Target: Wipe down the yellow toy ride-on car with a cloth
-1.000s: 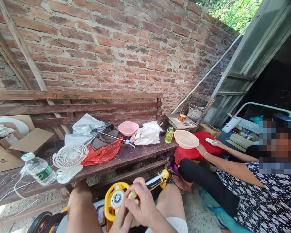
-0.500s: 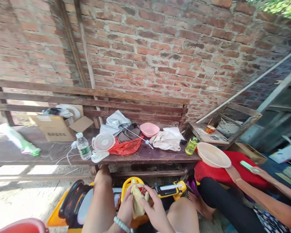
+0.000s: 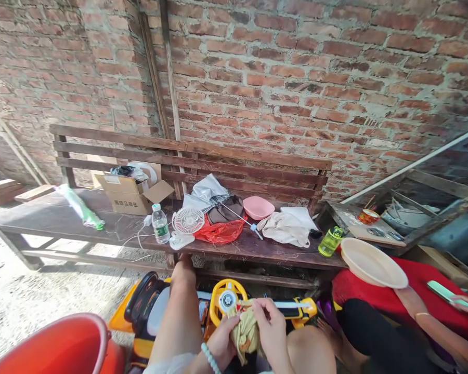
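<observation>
Low in the head view, above my lap, I hold a crumpled pale-yellow bundle [image 3: 245,335] with a little red at its top. Whether it is cloth or something leafy I cannot tell. My left hand [image 3: 221,343] is closed around its left side, a beaded bracelet on the wrist. At its upper right, the thumb and fingers of my right hand [image 3: 272,330] pinch an edge of it. Just behind the bundle is the yellow steering wheel [image 3: 214,298] of a toy ride-on car [image 3: 156,314] on the ground by my legs.
A wooden bench [image 3: 113,228] carries a cardboard box [image 3: 127,195], water bottle [image 3: 161,226], small fan [image 3: 189,221], red bag [image 3: 220,231], pink bowl [image 3: 258,207] and green bottle [image 3: 330,241]. A red tub [image 3: 62,343] stands lower left. At right, another person's hand touches a beige basin [image 3: 372,262]; their other holds a phone [image 3: 444,292].
The view has swung left, so the scene sits further right and more of the red tub shows. My right hand has moved up to the bundle's upper edge, and the bundle looks more spread out.
</observation>
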Motion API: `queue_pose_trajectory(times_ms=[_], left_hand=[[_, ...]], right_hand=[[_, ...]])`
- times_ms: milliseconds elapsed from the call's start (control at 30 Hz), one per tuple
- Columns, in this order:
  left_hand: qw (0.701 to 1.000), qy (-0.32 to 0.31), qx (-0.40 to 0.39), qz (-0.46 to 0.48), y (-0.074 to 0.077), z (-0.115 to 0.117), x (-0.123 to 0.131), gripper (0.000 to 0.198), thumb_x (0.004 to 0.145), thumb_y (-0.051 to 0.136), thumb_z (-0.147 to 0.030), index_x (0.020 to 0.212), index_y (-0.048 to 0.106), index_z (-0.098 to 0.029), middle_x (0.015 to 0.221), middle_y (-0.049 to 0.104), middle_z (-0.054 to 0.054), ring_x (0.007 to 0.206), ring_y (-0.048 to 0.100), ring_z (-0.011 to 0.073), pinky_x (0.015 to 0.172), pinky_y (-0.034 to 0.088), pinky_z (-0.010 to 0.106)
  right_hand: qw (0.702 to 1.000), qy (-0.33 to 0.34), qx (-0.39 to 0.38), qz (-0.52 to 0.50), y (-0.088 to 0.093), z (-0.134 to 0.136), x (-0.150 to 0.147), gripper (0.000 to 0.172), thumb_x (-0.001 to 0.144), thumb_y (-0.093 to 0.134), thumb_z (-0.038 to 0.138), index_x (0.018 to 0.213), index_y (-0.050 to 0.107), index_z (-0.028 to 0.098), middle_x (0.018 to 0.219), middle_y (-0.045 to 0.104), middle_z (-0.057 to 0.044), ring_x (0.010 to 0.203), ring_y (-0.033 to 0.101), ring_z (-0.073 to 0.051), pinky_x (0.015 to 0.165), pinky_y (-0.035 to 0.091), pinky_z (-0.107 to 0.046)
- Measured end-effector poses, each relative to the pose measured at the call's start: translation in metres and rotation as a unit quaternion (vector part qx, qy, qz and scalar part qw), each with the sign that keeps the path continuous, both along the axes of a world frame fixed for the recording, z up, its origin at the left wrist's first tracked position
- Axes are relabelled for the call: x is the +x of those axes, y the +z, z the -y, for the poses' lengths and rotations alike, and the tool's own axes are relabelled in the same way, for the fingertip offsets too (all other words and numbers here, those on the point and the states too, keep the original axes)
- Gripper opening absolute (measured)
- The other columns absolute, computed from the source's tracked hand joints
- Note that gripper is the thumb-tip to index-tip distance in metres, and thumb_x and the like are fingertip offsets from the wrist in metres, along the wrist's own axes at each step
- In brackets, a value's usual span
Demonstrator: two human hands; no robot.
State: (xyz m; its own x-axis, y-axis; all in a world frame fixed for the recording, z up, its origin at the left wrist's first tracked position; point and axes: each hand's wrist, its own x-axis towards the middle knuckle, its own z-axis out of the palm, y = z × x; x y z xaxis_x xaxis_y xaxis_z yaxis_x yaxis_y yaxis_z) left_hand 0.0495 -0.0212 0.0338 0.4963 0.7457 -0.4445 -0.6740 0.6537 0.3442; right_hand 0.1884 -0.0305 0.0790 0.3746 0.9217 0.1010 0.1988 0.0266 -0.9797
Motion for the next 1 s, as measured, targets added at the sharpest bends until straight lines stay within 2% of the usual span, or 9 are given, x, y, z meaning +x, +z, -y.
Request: queue_pose_trajectory(times_ms=[133, 233, 367, 433, 533, 600, 733, 867, 1000], left_hand=[[0.997, 0.028, -0.051, -0.043, 0.007, -0.015, -0.006, 0.061, 0.078, 0.064, -0.018, 0.137, 0.059, -0.001, 0.096, 0.083, 0.018, 0.103, 0.079, 0.0343, 0.103, 0.057, 0.049], [0.997, 0.029, -0.067, -0.032, 0.011, -0.024, -0.018, 0.070, 0.069, 0.060, -0.015, 0.137, 0.059, 0.000, 0.094, 0.083, 0.018, 0.109, 0.078, 0.0365, 0.100, 0.059, 0.052], [0.998, 0.049, -0.016, -0.026, 0.015, -0.024, -0.032, 0.067, 0.061, 0.063, -0.014, 0.127, 0.068, -0.008, 0.104, 0.083, 0.016, 0.114, 0.076, 0.0358, 0.102, 0.058, 0.049], [0.998, 0.052, 0.034, -0.025, 0.020, -0.021, -0.034, 0.067, 0.058, 0.065, -0.013, 0.125, 0.070, -0.012, 0.112, 0.082, 0.014, 0.117, 0.074, 0.0352, 0.105, 0.057, 0.047], [0.993, 0.058, 0.090, -0.041, 0.025, -0.018, -0.031, 0.063, 0.061, 0.071, -0.014, 0.124, 0.070, -0.016, 0.118, 0.080, 0.012, 0.122, 0.072, 0.0336, 0.110, 0.054, 0.045], [0.990, 0.069, 0.104, -0.071, 0.027, -0.019, -0.027, 0.061, 0.065, 0.078, -0.019, 0.125, 0.069, -0.019, 0.120, 0.080, 0.011, 0.122, 0.071, 0.0320, 0.111, 0.052, 0.043], [0.977, 0.085, 0.109, -0.163, 0.026, -0.026, -0.024, 0.063, 0.064, 0.090, -0.032, 0.121, 0.068, -0.019, 0.120, 0.078, 0.013, 0.122, 0.070, 0.0337, 0.112, 0.050, 0.045], [0.953, 0.090, 0.137, -0.254, 0.020, -0.034, -0.027, 0.054, 0.064, 0.091, -0.041, 0.108, 0.069, -0.017, 0.113, 0.078, 0.014, 0.117, 0.070, 0.0343, 0.110, 0.050, 0.046], [0.947, 0.116, 0.120, -0.274, 0.011, -0.037, -0.030, 0.043, 0.067, 0.085, -0.036, 0.103, 0.068, -0.018, 0.104, 0.080, 0.012, 0.112, 0.073, 0.0321, 0.107, 0.052, 0.045]], right_hand=[[0.994, -0.046, -0.052, -0.080, -0.006, -0.006, 0.016, 0.064, 0.067, 0.073, 0.083, 0.082, 0.074, 0.021, 0.077, 0.070, -0.006, 0.070, 0.061, -0.022, 0.062, 0.053, -0.032], [0.996, -0.030, -0.044, -0.069, -0.019, -0.006, 0.018, 0.068, 0.065, 0.078, 0.079, 0.099, 0.074, 0.021, 0.082, 0.069, -0.005, 0.075, 0.065, -0.022, 0.071, 0.057, -0.034], [0.990, 0.012, -0.084, -0.109, -0.041, 0.005, -0.003, 0.094, 0.065, 0.081, 0.076, 0.142, 0.057, 0.029, 0.126, 0.069, -0.011, 0.105, 0.072, -0.027, 0.084, 0.061, -0.037], [0.976, 0.052, -0.132, -0.162, -0.046, 0.011, -0.020, 0.095, 0.071, 0.077, 0.077, 0.150, 0.049, 0.034, 0.141, 0.064, -0.011, 0.113, 0.071, -0.028, 0.083, 0.062, -0.038], [0.949, 0.104, -0.169, -0.245, -0.041, 0.013, -0.038, 0.084, 0.076, 0.072, 0.075, 0.146, 0.054, 0.032, 0.131, 0.072, -0.010, 0.109, 0.073, -0.030, 0.078, 0.063, -0.041], [0.945, 0.106, -0.155, -0.269, -0.036, 0.009, -0.043, 0.078, 0.074, 0.079, 0.065, 0.140, 0.060, 0.028, 0.127, 0.074, -0.010, 0.112, 0.072, -0.032, 0.084, 0.063, -0.043], [0.966, 0.071, -0.120, -0.217, -0.034, 0.005, -0.041, 0.064, 0.073, 0.076, 0.037, 0.135, 0.065, 0.024, 0.133, 0.073, -0.009, 0.128, 0.064, -0.030, 0.110, 0.052, -0.043], [0.975, 0.084, -0.109, -0.172, -0.036, 0.006, -0.034, 0.059, 0.075, 0.066, 0.031, 0.133, 0.068, 0.024, 0.137, 0.071, -0.007, 0.135, 0.060, -0.028, 0.117, 0.046, -0.043], [0.981, 0.099, -0.074, -0.147, -0.025, 0.005, -0.027, 0.064, 0.071, 0.071, 0.030, 0.135, 0.066, 0.028, 0.141, 0.069, -0.005, 0.135, 0.060, -0.027, 0.119, 0.045, -0.043]])
